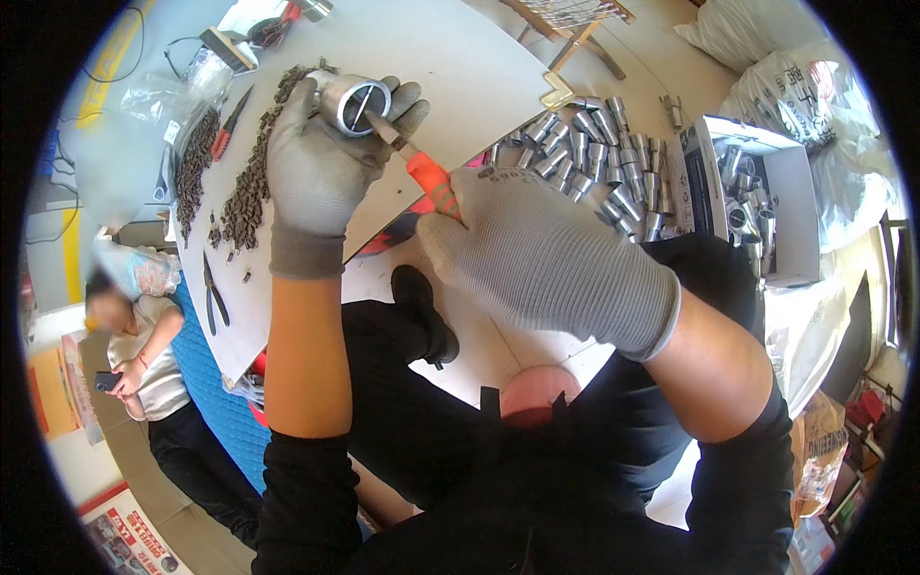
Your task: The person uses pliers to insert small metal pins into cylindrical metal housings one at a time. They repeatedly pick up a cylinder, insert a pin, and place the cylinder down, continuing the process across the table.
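Metal tube (337,102): left hand (319,158) holds it. Orange-handled tool (427,176): right hand (551,247) grips it, tip at tube's mouth. Table (470,86): beneath tube.

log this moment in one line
left hand: holding silver metal tube | right hand: gripping orange-handled tool, tip at tube's open end | nearby: small dark pieces, pliers on table

The right hand (541,244) hid the end of the orange handle (430,178). The metal tube (339,99) hid part of the left hand (318,168). The dark bits (249,198) were too small to tell. The top edge cut off the wooden seat (567,13).
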The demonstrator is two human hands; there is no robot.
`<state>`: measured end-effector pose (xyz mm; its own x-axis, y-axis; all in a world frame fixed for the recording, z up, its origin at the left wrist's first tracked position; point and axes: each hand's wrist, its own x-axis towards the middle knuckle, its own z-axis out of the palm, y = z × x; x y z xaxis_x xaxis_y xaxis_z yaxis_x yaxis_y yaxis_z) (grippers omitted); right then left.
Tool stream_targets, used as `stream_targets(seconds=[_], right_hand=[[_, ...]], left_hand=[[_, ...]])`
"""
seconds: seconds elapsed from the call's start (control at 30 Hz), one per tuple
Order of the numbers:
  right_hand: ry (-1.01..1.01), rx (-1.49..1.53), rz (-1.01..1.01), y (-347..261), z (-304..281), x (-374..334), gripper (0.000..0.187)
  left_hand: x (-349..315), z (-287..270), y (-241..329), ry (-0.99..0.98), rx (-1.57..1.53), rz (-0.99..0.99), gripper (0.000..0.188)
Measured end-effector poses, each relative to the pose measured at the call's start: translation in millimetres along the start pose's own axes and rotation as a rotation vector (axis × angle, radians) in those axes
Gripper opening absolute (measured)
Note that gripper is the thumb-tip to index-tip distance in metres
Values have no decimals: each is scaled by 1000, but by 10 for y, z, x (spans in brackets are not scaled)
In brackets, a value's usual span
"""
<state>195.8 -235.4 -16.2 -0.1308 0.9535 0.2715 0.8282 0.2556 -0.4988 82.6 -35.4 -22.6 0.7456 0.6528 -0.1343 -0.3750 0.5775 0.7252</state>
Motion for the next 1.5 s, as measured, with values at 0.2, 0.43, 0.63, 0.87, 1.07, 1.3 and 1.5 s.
stream_targets(seconds=[0.2,0.43,0.63,0.87,1.07,1.3,1.5], right_hand=[[-17,277,-96,214,-134,106,19],[63,1082,116,226,-170,38,35],[31,1118,149,219,-208,100,30],[-181,284,-7,156,-179,167,14],[-25,400,-134,259,-168,115,20],[6,809,12,264,-207,40,23],[-16,1183,47,288,-238,15,28]], left_hand=[[6,-79,41,-211,-40,-26,46],[37,-158,58,-254,-150,-91,47],[6,-156,96,-245,-160,-101,50],[-34,-88,18,-27,-36,2,54],[-20,-130,55,-193,-72,-29,48],[2,-174,97,-144,-167,-81,45],[10,-161,90,-61,-141,-43,46]])
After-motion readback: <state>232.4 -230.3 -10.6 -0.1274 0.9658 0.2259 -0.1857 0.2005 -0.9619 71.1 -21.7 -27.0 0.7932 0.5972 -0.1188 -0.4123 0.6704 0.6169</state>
